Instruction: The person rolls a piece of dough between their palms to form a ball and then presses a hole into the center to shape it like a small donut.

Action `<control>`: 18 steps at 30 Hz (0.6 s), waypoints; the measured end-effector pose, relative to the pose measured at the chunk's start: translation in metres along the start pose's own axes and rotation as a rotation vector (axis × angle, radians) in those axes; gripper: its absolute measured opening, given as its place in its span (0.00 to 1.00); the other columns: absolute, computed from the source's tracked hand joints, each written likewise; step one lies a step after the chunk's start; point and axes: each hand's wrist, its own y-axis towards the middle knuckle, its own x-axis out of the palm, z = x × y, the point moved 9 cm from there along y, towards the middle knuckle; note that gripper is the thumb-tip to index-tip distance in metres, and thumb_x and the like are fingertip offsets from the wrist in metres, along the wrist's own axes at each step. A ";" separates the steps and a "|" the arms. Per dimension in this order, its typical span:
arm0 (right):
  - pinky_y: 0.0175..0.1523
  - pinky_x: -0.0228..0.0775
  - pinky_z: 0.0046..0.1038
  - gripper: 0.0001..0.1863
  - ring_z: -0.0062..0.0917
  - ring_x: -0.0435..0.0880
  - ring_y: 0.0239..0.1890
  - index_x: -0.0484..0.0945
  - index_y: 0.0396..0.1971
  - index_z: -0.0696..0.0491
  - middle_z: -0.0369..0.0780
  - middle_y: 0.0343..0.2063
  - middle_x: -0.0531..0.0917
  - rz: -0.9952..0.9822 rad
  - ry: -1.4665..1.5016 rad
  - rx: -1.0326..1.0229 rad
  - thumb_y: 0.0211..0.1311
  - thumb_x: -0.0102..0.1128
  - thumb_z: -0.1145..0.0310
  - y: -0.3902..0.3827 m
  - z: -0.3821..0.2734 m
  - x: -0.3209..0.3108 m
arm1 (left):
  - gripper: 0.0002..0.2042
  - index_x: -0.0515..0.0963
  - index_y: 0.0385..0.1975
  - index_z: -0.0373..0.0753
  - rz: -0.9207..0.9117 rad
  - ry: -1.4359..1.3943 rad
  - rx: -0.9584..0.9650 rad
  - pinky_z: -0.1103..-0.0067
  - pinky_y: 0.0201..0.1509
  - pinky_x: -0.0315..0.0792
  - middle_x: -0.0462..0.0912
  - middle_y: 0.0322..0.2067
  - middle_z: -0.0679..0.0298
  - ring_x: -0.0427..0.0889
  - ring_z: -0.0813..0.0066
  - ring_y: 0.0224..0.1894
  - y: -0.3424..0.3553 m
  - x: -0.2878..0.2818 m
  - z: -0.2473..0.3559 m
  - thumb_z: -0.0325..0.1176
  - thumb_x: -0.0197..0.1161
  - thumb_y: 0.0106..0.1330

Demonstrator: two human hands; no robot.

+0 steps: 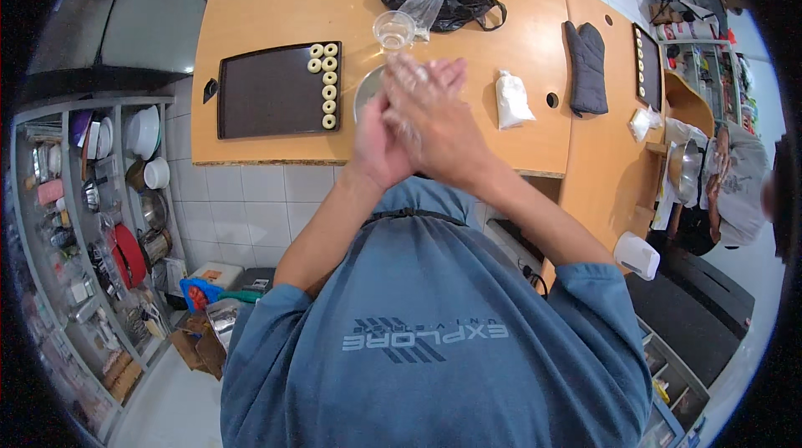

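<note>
The hands [418, 118] hide most of the metal bowl [368, 89].

Both palms press flat together, right hand [434, 109] over left hand [378, 139], above the metal bowl [366, 90].

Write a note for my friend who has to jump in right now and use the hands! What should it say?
Left hand and right hand: palms pressed together above the wooden counter, in thin clear gloves, it seems; whether dough sits between them cannot be seen.
Round metal bowl lies right under the hands; small clear plastic cup stands just behind it.
Dark rectangular baking tray sits to the left.
Done: seven pale dough rings lined up along the tray's right edge.
Left: most of the tray is bare.
White filled plastic bag and grey oven mitt lie to the right.
</note>
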 end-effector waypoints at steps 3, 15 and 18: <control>0.74 0.50 0.46 0.29 0.45 0.62 0.72 0.71 0.62 0.62 0.52 0.66 0.68 0.049 -0.049 -0.009 0.61 0.58 0.67 0.005 -0.012 -0.004 | 0.38 0.42 0.75 0.34 0.030 0.150 -0.006 0.60 0.79 0.38 0.40 0.77 0.54 0.39 0.62 0.79 0.003 -0.006 -0.005 0.58 0.27 0.75; 0.74 0.51 0.47 0.29 0.45 0.62 0.71 0.72 0.61 0.62 0.51 0.67 0.67 0.054 -0.035 -0.068 0.62 0.60 0.64 0.006 -0.033 -0.003 | 0.38 0.42 0.75 0.34 -0.010 0.309 -0.033 0.59 0.79 0.36 0.40 0.77 0.53 0.38 0.61 0.79 0.003 -0.008 -0.009 0.58 0.27 0.74; 0.75 0.49 0.47 0.27 0.45 0.61 0.72 0.71 0.62 0.62 0.51 0.67 0.67 -0.059 0.022 -0.112 0.64 0.58 0.65 -0.003 -0.021 0.002 | 0.39 0.42 0.75 0.35 -0.042 0.251 -0.026 0.59 0.79 0.36 0.40 0.77 0.53 0.38 0.62 0.79 0.000 -0.005 -0.005 0.59 0.27 0.74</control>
